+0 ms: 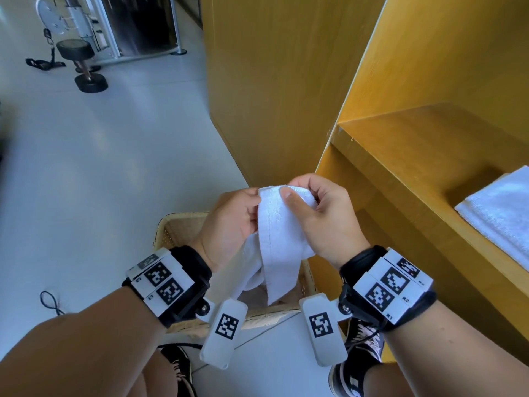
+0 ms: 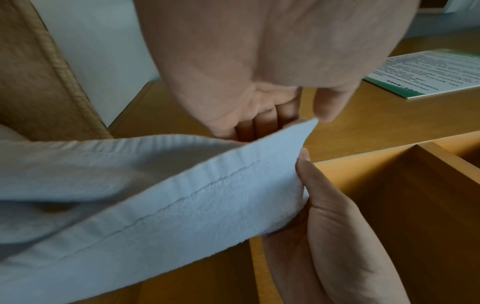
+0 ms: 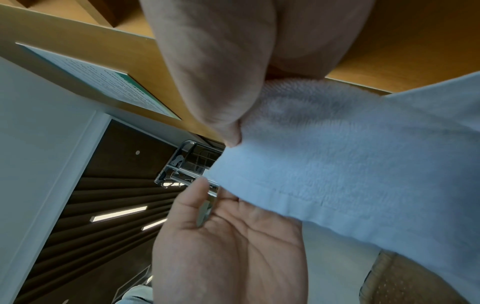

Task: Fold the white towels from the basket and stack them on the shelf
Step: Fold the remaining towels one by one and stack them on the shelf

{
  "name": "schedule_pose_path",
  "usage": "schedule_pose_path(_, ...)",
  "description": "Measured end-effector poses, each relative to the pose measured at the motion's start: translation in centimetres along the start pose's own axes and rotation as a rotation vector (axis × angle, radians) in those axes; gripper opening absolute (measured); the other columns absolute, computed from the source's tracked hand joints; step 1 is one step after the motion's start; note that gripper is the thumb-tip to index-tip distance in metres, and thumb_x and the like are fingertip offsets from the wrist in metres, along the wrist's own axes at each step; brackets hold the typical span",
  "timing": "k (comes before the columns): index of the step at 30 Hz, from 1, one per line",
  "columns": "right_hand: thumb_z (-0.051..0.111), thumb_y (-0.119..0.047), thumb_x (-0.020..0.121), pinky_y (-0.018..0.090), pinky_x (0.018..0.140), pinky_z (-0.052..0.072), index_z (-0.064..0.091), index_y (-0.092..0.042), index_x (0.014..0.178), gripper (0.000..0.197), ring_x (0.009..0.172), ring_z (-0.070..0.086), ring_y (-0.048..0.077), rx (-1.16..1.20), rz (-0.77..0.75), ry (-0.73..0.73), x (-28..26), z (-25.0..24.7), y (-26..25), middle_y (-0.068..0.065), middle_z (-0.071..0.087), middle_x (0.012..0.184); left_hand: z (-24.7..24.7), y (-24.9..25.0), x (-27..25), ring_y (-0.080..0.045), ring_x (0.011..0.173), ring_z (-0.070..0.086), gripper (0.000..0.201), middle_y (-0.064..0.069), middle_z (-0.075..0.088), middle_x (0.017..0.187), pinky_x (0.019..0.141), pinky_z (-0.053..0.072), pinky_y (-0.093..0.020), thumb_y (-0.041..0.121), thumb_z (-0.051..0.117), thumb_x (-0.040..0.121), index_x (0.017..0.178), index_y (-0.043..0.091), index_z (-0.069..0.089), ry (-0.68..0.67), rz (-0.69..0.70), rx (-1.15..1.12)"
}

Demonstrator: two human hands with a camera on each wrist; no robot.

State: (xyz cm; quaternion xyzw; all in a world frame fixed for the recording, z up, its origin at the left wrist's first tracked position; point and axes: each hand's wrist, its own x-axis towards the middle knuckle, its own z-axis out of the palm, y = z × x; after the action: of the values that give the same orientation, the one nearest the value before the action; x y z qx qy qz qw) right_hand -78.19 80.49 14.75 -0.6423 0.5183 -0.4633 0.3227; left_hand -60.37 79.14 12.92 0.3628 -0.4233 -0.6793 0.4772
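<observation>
Over the wicker basket (image 1: pixel 177 227), both hands hold one white towel (image 1: pixel 276 242) up by its hemmed top edge, and the rest hangs down into the basket. My left hand (image 1: pixel 254 202) pinches the towel's left corner, thumb in front and fingers behind. My right hand (image 1: pixel 294 193) grips the bunched edge beside it, thumb pressed on the cloth. The left wrist view shows the hem of the towel (image 2: pixel 182 205) running to the left hand (image 2: pixel 306 117). In the right wrist view the right hand (image 3: pixel 239 131) grips the towel (image 3: pixel 337 156). A folded white towel (image 1: pixel 498 213) lies on the yellow wooden shelf (image 1: pixel 400 179) at the right.
The tall yellow side panel (image 1: pixel 272 96) of the shelf unit stands right behind the basket. Dumbbells (image 1: pixel 86 67) and a gym machine stand far left on the pale floor. A printed sheet (image 2: pixel 428 72) is fixed to the wood. My shoes (image 1: pixel 357 365) are beside the basket.
</observation>
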Motion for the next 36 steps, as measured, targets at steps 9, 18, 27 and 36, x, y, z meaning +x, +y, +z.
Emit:
schedule_pose_path(9,0.070,-0.031,0.102,0.036,0.062,0.045,0.064,-0.013,0.085,0.025,0.068,0.051,0.013,0.017,0.096,0.002,0.1,0.5,0.4,-0.001,0.057,0.072,0.0,0.0,0.1,-0.020,0.078,0.052,0.041,-0.021,0.061,0.081,0.073,0.043,-0.038,0.042,0.056,0.100,0.100,0.004,0.073,0.090,0.233,0.410)
schedule_pose_path(18,0.072,-0.032,0.101,0.028,0.057,0.034,0.044,-0.009,0.068,0.049,0.058,0.036,0.012,0.017,0.046,-0.116,-0.4,-0.3,-0.9,-0.006,0.039,0.061,0.1,2.4,0.2,-0.020,0.072,0.041,0.055,-0.009,0.045,0.077,0.069,0.038,-0.038,0.044,0.049,0.099,0.093,-0.010,0.052,0.139,0.314,0.614)
schedule_pose_path(27,0.069,-0.034,0.103,0.032,0.060,0.032,0.045,-0.014,0.068,0.047,0.060,0.035,0.013,0.015,0.002,-0.115,0.4,-2.2,-6.5,-0.009,0.039,0.062,1.1,9.1,-0.4,-0.019,0.080,0.047,0.046,-0.007,0.052,0.086,0.072,0.046,-0.047,0.032,0.050,0.109,0.101,-0.014,0.054,0.139,0.423,0.681)
schedule_pose_path(36,0.063,-0.048,0.104,0.032,0.060,0.030,0.039,-0.021,0.072,0.048,0.058,0.032,0.013,-0.274,-0.047,-0.180,2.0,-5.9,-14.3,-0.006,0.035,0.065,2.0,17.1,-1.5,-0.016,0.076,0.035,0.037,-0.002,0.036,0.081,0.070,0.030,-0.034,0.032,0.050,0.110,0.085,0.004,0.046,0.234,0.427,0.571)
